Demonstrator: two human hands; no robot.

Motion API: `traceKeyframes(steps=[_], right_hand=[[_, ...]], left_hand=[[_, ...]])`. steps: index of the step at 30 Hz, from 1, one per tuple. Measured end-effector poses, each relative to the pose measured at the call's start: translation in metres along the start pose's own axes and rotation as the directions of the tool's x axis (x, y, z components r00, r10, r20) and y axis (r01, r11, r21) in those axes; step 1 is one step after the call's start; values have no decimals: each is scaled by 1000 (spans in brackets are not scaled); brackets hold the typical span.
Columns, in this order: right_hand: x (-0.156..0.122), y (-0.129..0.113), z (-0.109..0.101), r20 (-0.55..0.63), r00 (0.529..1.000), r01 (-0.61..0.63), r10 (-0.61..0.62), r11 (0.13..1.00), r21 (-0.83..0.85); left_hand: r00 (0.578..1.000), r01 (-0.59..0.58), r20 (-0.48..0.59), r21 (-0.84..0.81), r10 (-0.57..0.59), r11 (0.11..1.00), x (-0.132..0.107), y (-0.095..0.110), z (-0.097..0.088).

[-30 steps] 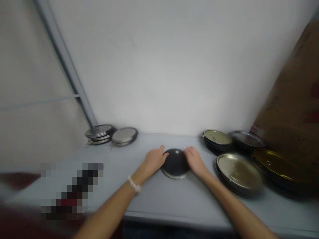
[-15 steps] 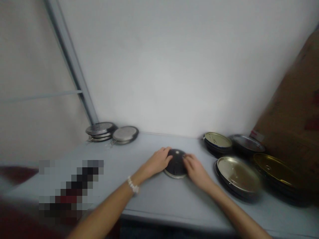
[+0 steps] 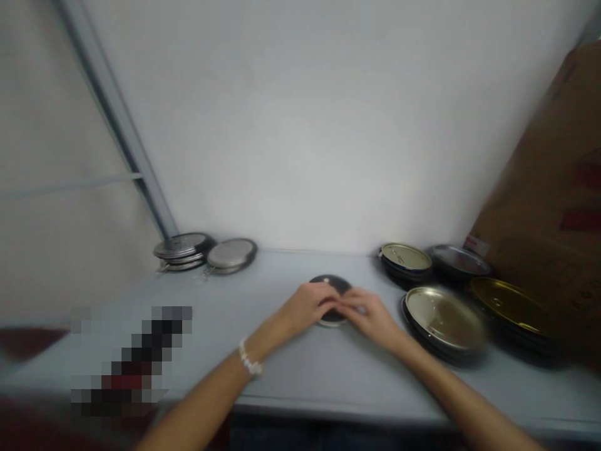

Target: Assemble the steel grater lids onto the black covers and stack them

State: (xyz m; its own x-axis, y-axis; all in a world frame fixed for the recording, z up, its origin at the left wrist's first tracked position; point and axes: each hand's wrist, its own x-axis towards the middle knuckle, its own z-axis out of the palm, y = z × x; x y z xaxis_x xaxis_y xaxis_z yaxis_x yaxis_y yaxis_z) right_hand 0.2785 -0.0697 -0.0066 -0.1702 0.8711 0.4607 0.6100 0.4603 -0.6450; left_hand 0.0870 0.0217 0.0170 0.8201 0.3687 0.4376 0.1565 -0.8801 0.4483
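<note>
A dark round lid (image 3: 331,285) lies on the pale grey table (image 3: 291,369), in the middle near the wall. My left hand (image 3: 307,307) rests on its near left part and my right hand (image 3: 370,313) on its near right part. The fingertips of both hands meet over the lid's near half and cover much of it. The fingers are curled and pressed onto the lid. A white bead bracelet (image 3: 248,362) sits on my left wrist.
Two piles of silver lids (image 3: 183,249) (image 3: 231,255) stand at the back left. On the right lie several round lids, some gold-toned (image 3: 444,318) (image 3: 406,257) (image 3: 509,300), one dark (image 3: 457,260). A brown cardboard box (image 3: 549,207) stands at the far right. A white wall is behind.
Both hands have slid from the lid's sides inward over its top, so their fingertips now meet and hide most of it. The lid stays on the table.
</note>
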Motion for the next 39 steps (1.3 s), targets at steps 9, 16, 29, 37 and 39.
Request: traceKeyframes(steps=[9, 16, 29, 37, 39], right_hand=[[-11, 12, 7, 20, 993, 114, -112, 991, -65], [-14, 14, 10, -1, 988, 154, -157, 972, -179], [-13, 6, 3, 152, 961, 267, -230, 916, -300], [-14, 13, 0, 191, 949, 298, -249, 906, -300], [-14, 15, 1, 165, 956, 281, -241, 910, -304]], left_hand=[[992, 33, 122, 74, -42, 997, -7, 6, 1], [984, 17, 177, 52, -26, 999, -6, 8, -8], [974, 86, 215, -48, -74, 995, 2, -4, -2], [985, 11, 172, 8, -13, 1000, -6, -3, 15], [992, 19, 125, 28, -22, 999, -9, -3, 19]])
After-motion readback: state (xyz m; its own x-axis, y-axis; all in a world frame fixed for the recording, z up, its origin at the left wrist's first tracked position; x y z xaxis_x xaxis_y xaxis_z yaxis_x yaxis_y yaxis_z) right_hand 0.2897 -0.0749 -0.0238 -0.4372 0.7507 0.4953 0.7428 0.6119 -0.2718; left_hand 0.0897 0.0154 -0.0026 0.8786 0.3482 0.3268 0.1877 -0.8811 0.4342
